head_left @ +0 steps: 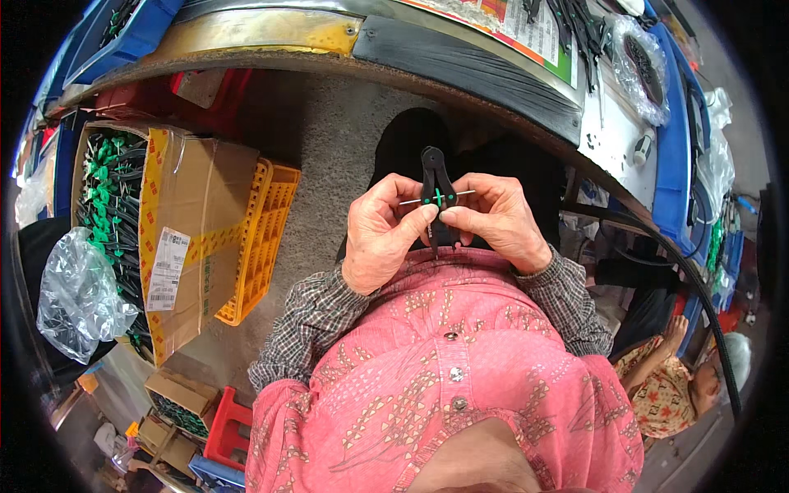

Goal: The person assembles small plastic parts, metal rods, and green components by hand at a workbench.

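Observation:
In front of my waist is a black drawing compass (433, 170), its round head pointing away from me and its legs toward my body. A thin metal rod (408, 202) crosses its two legs, with a small green piece (439, 197) at the middle. My left hand (385, 230) is closed on the compass's left leg, thumb near the rod. On the other side my right hand (501, 215) pinches the right leg below the rod. The fingers partly hide the lower legs.
An open cardboard box (201, 238) of black and green compasses stands at left against a yellow crate (261, 238). A plastic bag (78, 296) hangs at its side. Ahead curves the workbench edge (468, 78), with loose black parts (579, 33) and a blue bin (675, 156). Another person (670, 386) sits at right.

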A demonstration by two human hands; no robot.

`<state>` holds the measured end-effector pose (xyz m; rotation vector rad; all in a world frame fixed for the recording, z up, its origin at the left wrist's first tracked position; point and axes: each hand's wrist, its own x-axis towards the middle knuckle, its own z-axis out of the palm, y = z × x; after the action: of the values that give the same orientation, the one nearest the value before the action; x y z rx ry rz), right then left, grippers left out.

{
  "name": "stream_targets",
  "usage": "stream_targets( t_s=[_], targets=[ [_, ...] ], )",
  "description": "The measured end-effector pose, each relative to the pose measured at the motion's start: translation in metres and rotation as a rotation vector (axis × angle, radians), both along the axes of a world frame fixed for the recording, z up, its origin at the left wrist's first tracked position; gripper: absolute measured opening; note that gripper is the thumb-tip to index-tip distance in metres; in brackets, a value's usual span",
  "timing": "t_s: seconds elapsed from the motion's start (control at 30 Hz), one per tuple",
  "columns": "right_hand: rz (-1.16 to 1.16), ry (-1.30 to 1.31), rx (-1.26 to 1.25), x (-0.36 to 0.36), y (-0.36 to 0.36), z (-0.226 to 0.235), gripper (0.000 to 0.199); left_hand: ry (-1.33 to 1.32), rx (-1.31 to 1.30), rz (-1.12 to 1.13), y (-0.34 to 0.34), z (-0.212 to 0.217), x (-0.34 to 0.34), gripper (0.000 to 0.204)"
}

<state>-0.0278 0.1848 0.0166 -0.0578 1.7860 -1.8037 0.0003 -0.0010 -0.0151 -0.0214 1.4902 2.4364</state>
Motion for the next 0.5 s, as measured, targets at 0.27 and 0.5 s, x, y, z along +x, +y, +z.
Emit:
stream_targets(
  t_s=[0.27, 0.5],
  targets=[
    [0.038, -0.008, 0.085, 0.003, 0.009, 0.005, 0.015, 0.0, -0.097, -0.086, -0.012, 0.0, 0.002, 0.016],
    [0.091, -0.011, 0.112, 0.002, 0.011, 0.015, 0.016, 0.077, -0.148, -0.154, -0.026, 0.005, 0.002, 0.017]
  ],
)
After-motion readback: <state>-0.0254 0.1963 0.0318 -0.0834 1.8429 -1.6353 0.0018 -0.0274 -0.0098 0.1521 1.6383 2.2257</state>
